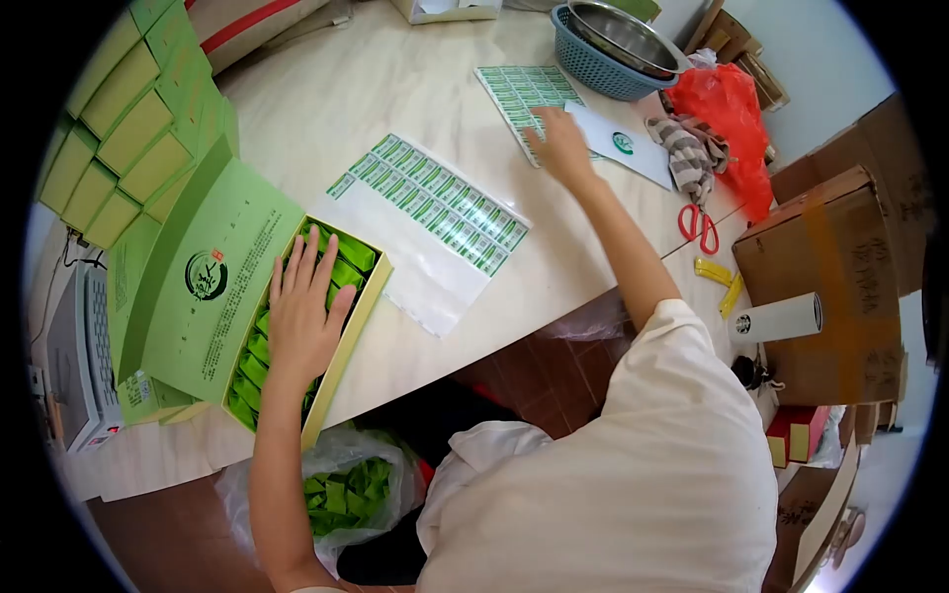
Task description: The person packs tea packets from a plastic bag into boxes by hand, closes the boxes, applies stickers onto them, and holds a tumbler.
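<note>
My left hand (304, 311) lies flat, fingers spread, on the green foil packets (254, 371) that fill a green gift box (371, 306). The box's lid (213, 282) stands tilted open on the left, with a black circular logo and lettering. My right hand (560, 148) reaches across the table with its fingers apart. It is over a sheet of green-and-white labels (514, 91), beside a white card (603, 133) with a round green logo. Whether its fingertips touch the sheet cannot be made out. Between my hands lies another label sheet (435, 208), partly peeled down to white backing.
Stacked green boxes (129, 119) rise at left above a grey keyed device (84, 346). A plastic bag (341, 445) of green packets is below the table edge. At right are a blue basket (603, 74), red scissors (698, 229), a white tumbler (781, 318) and a cardboard carton (825, 277).
</note>
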The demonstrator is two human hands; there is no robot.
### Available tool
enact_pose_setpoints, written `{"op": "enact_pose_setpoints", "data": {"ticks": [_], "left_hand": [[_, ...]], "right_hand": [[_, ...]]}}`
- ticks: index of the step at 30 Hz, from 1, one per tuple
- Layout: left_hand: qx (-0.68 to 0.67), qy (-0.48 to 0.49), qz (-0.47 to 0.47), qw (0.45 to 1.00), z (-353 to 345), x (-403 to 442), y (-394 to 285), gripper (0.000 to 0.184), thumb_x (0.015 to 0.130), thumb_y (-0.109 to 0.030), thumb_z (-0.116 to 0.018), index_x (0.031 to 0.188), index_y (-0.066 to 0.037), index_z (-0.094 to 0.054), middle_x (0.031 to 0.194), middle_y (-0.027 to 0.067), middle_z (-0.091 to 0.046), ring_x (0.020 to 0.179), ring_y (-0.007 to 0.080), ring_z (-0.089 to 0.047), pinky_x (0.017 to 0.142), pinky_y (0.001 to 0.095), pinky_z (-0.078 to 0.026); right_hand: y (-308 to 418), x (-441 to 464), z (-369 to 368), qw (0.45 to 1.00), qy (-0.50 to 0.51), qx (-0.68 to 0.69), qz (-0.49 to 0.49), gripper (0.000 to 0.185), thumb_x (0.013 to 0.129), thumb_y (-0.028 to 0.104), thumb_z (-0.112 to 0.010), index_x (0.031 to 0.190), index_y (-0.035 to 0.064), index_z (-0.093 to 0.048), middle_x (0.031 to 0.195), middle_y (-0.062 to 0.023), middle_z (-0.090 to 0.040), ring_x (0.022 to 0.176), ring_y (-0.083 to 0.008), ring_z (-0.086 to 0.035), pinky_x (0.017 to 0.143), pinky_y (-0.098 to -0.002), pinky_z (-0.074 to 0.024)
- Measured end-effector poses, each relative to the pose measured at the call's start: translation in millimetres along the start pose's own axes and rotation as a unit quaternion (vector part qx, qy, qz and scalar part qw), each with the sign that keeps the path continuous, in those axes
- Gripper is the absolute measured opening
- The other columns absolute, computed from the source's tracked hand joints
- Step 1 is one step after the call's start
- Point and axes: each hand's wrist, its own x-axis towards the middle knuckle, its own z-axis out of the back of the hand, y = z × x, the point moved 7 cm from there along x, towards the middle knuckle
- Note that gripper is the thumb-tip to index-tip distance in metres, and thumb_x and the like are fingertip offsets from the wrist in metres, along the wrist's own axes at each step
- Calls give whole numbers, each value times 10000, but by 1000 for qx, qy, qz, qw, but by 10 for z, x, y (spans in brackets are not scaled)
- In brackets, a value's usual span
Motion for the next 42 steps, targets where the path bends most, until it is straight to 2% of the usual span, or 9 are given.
{"op": "enact_pose_setpoints", "data": {"ticks": [3,7,11,14,16,26,34,38,42], "left_hand": [[-23,-11,-4,1000,13,-11,-2,512,963,-366,-354,1398,-97,-373,1480,106,-299,1377,290,-244,1136,440,-124],[-46,-27,-2,999,49,-27,-8,490,961,-360,-366,1369,-94,-421,1450,105,-355,1356,295,-287,1130,444,-145],[-59,-34,0,998,57,-28,-8,477,959,-350,-382,1358,-93,-436,1439,105,-371,1351,292,-298,1129,444,-147],[-63,-31,3,998,61,-29,0,468,957,-341,-394,1349,-89,-446,1433,106,-380,1348,288,-304,1128,443,-150],[-62,-31,4,998,53,-25,11,468,956,-340,-397,1347,-89,-447,1431,106,-382,1347,284,-306,1128,442,-150],[-63,-36,5,997,55,-37,18,454,949,-323,-425,1338,-93,-460,1427,97,-390,1340,274,-321,1125,438,-170],[-68,-38,5,997,61,-34,24,447,947,-319,-431,1331,-93,-467,1418,101,-400,1335,274,-327,1125,439,-171],[-72,-54,5,996,66,-37,28,444,926,-311,-470,1314,-96,-483,1396,107,-423,1313,284,-355,1116,445,-196],[-72,-55,3,996,66,-38,25,433,924,-304,-477,1304,-97,-492,1394,105,-426,1312,282,-358,1113,443,-203]], "right_hand": [[-788,-70,78,988,14,-146,40,426,789,328,-667,1124,77,-592,1171,-146,-584,1108,-318,-522,893,-446,-444],[-1175,-121,190,977,94,-192,-2,481,819,382,-634,1205,100,-583,1274,-148,-541,1152,-321,-514,915,-406,-441],[-1208,-137,171,971,179,-148,-54,424,842,382,-611,1160,102,-614,1187,-110,-606,1084,-292,-565,886,-382,-459],[-1237,-157,148,972,170,-160,-36,369,872,371,-579,1114,100,-643,1124,-81,-640,1036,-269,-594,863,-362,-472],[-1218,-174,193,989,76,-122,44,321,869,361,-569,1024,97,-663,1018,-80,-664,919,-294,-620,790,-398,-488],[-1179,-180,210,980,136,-143,36,306,886,322,-569,1074,99,-660,1149,-74,-630,1014,-257,-599,851,-357,-482],[-1216,-218,214,983,58,-116,132,279,894,305,-545,1069,109,-637,965,-80,-671,902,-278,-617,782,-387,-496],[-1167,-154,205,984,103,-127,69,299,902,318,-525,1084,111,-642,981,-93,-665,921,-299,-610,795,-391,-491],[-1609,118,127,992,3,-121,-36,367,903,368,-498,1092,83,-631,1030,-148,-643,966,-337,-593,828,-425,-471]]}}
